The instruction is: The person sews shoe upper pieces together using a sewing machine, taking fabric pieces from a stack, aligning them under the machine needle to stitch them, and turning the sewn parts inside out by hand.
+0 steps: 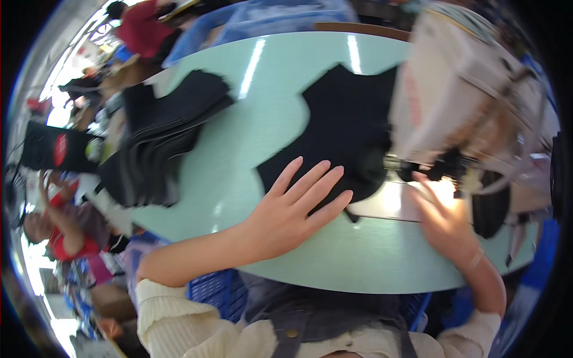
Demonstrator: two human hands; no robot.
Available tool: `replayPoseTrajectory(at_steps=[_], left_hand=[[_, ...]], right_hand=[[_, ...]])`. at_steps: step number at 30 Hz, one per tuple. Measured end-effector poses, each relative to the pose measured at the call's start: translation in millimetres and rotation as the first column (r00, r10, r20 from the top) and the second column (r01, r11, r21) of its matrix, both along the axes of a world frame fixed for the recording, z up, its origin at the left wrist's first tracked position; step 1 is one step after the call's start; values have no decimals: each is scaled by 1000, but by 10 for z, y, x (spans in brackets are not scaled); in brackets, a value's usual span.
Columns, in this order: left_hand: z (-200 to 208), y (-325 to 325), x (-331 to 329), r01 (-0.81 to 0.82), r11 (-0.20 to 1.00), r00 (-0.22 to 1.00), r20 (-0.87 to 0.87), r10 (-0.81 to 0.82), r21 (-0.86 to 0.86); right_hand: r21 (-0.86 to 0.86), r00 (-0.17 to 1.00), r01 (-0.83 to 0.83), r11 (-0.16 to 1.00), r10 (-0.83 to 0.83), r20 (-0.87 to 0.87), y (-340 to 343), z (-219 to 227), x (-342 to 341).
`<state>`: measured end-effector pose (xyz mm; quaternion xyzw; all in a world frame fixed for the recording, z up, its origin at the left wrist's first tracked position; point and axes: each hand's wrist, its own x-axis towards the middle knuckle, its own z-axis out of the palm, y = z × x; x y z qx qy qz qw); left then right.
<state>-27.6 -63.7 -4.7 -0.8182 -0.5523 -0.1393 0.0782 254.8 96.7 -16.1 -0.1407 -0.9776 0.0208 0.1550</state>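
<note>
A black cut fabric piece [349,113] lies on the pale green table under the white sewing machine [436,89], its right side hidden behind the machine. My left hand [292,206] rests palm down on the fabric's near edge, with its fingers spread. Beside the machine's lit needle area [394,164], my right hand [444,221] has its fingers stretched out toward the machine bed; they are somewhat blurred, and I see nothing held in them. The fabric's near edge curves round beside the needle area.
A stack of black fabric pieces [161,143] lies on the table's left side. Blue plastic baskets [221,293] stand below the near edge. Blue sheeting [268,17] lies beyond the far edge. Other people [65,232] are at the left and far left.
</note>
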Motion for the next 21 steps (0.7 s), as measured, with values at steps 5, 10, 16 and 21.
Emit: replayPoseTrajectory(at_steps=[5,10,16,21], left_hand=[[-55,-538,-546,-152,981,987,24,156,-121],[-351,-605,-661,-68,997,957,281,71,-20],[-583,-581,-657,-80,976,929,371,0,202],[-594,-574,-648,-30,973,954,296,-39,227]], right_hand=[[-36,996,73,997,-75,-39,-243,-15,161],[-126,994,97,987,-90,64,-270,-128,303],[-45,977,112,993,-101,186,109,-133,457],[109,969,177,978,-192,157,696,-226,484]])
